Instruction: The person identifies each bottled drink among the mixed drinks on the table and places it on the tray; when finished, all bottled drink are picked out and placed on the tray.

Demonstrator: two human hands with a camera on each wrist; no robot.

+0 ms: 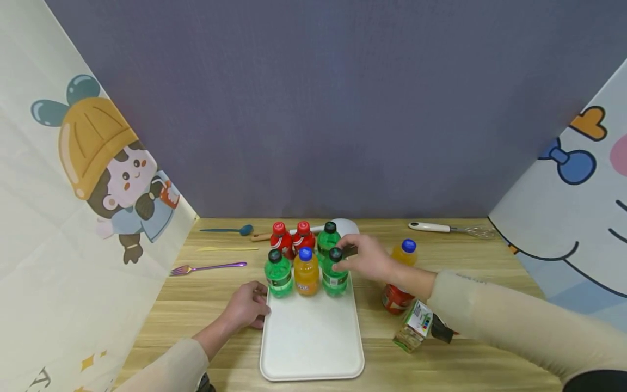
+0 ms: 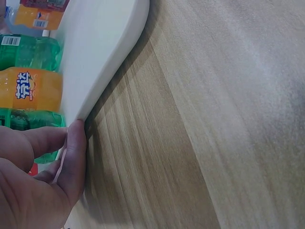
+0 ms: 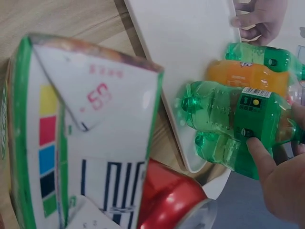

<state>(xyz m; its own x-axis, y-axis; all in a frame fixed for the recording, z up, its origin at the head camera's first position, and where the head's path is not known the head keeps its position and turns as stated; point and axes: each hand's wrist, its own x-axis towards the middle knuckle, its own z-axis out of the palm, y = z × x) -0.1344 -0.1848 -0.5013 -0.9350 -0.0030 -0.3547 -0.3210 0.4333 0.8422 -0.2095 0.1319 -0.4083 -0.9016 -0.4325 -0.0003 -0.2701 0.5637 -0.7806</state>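
Observation:
A white tray (image 1: pixel 311 337) carries two rows of small drink bottles at its far end. In the front row, an orange soda bottle (image 1: pixel 306 275) stands between a green bottle (image 1: pixel 279 275) on the left and another green bottle (image 1: pixel 335 277) on the right. My right hand (image 1: pixel 364 258) grips that right-hand green bottle near its black cap, thumb on the near side. Behind are two red-capped bottles (image 1: pixel 281 239) and a third green bottle (image 1: pixel 327 238). My left hand (image 1: pixel 247 306) pinches the tray's left rim, as the left wrist view shows at the fingertips (image 2: pixel 77 129).
Right of the tray lie an orange bottle (image 1: pixel 404 252), a red drink container (image 1: pixel 395 298) and a carton (image 1: pixel 413 326), partly under my right forearm. A whisk (image 1: pixel 450 228) lies back right. At left are a fork (image 1: pixel 208 268), a yellow knife (image 1: pixel 227 249) and a blue spoon (image 1: pixel 227 230).

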